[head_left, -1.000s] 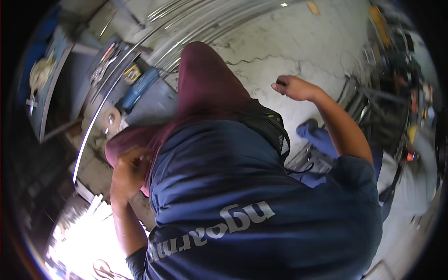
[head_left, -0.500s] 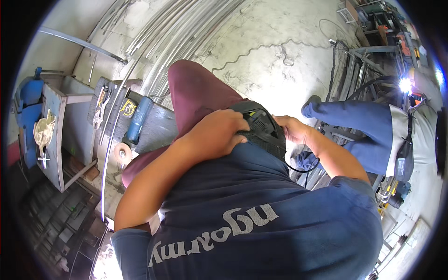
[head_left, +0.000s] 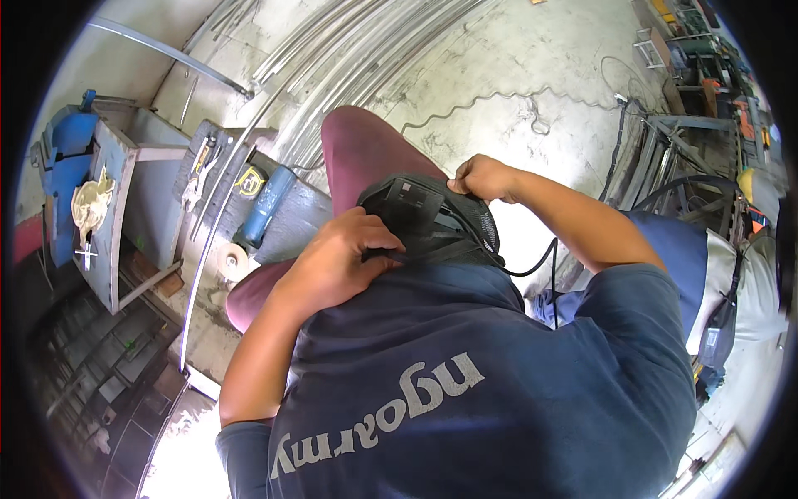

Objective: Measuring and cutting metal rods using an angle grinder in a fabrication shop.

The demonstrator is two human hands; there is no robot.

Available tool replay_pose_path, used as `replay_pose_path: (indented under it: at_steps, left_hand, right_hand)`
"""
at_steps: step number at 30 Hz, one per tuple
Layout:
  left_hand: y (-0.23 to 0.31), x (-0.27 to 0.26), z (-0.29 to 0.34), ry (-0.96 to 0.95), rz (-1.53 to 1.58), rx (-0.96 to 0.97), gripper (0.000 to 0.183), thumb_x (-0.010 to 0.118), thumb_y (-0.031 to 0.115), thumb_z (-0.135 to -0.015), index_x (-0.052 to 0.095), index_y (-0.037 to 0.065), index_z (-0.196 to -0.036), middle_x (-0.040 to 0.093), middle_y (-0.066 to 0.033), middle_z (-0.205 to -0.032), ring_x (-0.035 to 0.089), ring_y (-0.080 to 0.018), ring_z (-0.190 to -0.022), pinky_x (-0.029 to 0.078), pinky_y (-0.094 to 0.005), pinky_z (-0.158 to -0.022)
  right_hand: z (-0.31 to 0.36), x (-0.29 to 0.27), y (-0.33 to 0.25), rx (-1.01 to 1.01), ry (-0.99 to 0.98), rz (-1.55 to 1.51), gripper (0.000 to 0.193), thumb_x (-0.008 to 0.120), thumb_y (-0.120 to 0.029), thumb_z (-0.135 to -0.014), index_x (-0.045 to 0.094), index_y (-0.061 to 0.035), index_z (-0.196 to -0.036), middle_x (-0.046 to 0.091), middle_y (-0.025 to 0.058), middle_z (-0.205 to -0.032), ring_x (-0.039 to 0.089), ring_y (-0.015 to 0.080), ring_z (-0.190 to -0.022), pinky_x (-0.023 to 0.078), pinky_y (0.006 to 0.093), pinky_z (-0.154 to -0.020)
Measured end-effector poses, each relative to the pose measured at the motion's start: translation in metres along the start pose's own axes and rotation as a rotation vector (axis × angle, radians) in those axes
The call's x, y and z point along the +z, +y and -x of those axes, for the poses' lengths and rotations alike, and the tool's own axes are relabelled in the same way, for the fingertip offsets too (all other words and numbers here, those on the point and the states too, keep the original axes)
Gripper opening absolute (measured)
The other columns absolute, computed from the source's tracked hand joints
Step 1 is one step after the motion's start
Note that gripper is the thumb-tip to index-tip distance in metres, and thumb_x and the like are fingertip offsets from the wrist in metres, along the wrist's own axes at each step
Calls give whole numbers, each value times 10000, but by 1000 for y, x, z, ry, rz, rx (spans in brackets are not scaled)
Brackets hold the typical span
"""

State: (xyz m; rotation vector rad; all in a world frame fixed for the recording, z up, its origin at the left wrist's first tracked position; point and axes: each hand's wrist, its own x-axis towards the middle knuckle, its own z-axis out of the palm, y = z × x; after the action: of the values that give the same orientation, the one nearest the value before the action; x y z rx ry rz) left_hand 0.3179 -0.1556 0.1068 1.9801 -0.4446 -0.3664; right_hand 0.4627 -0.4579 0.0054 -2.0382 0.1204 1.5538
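A black mesh waist bag (head_left: 416,208) lies in my lap against my dark blue shirt, its top gaping. My left hand (head_left: 337,258) is closed on the bag's near left edge, with the fingertips partly inside its dark opening. On the far right side, my right hand (head_left: 486,179) pinches the rim between thumb and fingers. Straps and a dark flat panel show within the bag; the rest of its contents is too dark to make out. A black cable (head_left: 549,266) loops out from its right side.
Left of my knee, a grey bench (head_left: 291,220) holds a blue angle grinder (head_left: 268,208), a tape measure (head_left: 249,181) and pliers (head_left: 195,187). Long metal bars (head_left: 332,75) lie on the floor ahead. At right sits a person in blue trousers (head_left: 665,249).
My right hand has moved up and away, drawing the bag's rim out, so the bag gapes wider. My left hand has shifted left and nearer. The bright spark at right has gone from view.
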Motion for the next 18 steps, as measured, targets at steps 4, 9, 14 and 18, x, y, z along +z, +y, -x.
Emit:
replay_pose_path:
  at_steps: [4,9,14,18]
  left_hand:
    - [7,-2,15,102,58,-61,153,808,90,-884,780,25,-1021,754,-146,-1033,696,-370,-957,545,-454,-843]
    - [10,1,10,123,-72,-260,198,761,181,-941,784,37,-1076,749,-181,-1028,707,-402,-873,558,-491,-796]
    - [16,13,-5,36,-371,-345,296,750,273,-941,784,44,-1126,715,-191,-1048,702,-391,-936,570,-480,-870]
    - [21,18,-8,40,-587,-387,362,799,276,-885,783,34,-1154,622,-193,-1308,652,-380,-1141,535,-455,-1010]
  right_hand:
    - [25,-8,-18,-218,171,237,352,740,-364,-988,741,-13,-957,672,108,-799,638,232,-774,520,388,-708]
    - [96,0,-29,-721,165,335,258,856,-217,-872,654,-64,-922,600,61,-899,588,198,-862,494,349,-780]
    - [124,35,-25,-806,355,746,141,805,-174,-867,741,-50,-888,609,121,-908,620,329,-942,520,438,-805]
    - [132,63,-22,-517,512,998,221,768,-250,-880,793,-31,-881,653,151,-953,641,351,-986,545,448,-854]
